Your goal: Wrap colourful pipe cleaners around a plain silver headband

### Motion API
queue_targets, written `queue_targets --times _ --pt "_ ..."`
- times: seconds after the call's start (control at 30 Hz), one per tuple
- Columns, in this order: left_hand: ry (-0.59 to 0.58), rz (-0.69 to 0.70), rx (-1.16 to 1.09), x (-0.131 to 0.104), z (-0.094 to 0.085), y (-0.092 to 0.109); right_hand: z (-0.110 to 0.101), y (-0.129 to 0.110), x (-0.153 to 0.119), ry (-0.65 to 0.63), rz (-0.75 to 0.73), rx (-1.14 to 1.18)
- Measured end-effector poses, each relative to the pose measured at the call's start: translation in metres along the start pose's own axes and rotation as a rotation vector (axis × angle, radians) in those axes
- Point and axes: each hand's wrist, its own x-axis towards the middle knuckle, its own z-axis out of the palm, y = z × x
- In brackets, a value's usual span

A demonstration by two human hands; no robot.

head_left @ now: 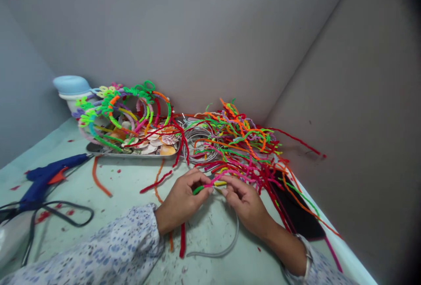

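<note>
One left hand (180, 198) and one right hand (249, 206), fingertips together on one part-wrapped wire (210, 255); one glue gun (46, 172).

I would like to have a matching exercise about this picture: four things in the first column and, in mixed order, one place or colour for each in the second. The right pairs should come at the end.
Column one
1. Glue gun
2. Seashells
3. Phone
4. Pink pipe cleaner

Column two
A. Black, near the right edge of the table
B. Pinched by the left hand, next to the right hand
C. Mostly blue, on the left side of the table
D. Heaped in the metal tray

Right pairs: 1-C, 2-D, 3-A, 4-B
</note>
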Motion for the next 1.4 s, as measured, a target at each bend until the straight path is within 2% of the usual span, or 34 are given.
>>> queue_targets --times 0.2,0.47,0.67,0.87,1.07,1.27,1.4 --pt "-0.022 -0.012 0.011 -0.001 -0.001 0.001 0.0 -0.004 0.0 -0.053 -0.002 0.042" --pt "-0.054 -0.048 -0.065 0.001 -0.001 0.001 0.001 -0.002 -0.001 -0.014 -0.087 -0.036" --pt "-0.189 -0.149 -0.175 -0.001 0.002 -0.005 -0.001 -0.001 0.0 0.084 -0.097 0.027" --pt "-0.158 -0.205 -0.203 0.0 0.004 -0.006 -0.001 -0.003 0.0 0.099 -0.06 0.102" --pt "-0.234 -0.247 -0.215 -0.002 0.003 -0.004 -0.006 0.003 0.009 0.244 0.07 0.321" --pt "-0.222 -0.268 -0.27 -0.001 0.003 -0.008 -0.005 0.0 0.007 0.299 -0.018 0.397" --pt "-0.264 -0.29 -0.334 -0.001 0.002 -0.009 -0.01 0.001 0.012 0.459 -0.011 0.534"
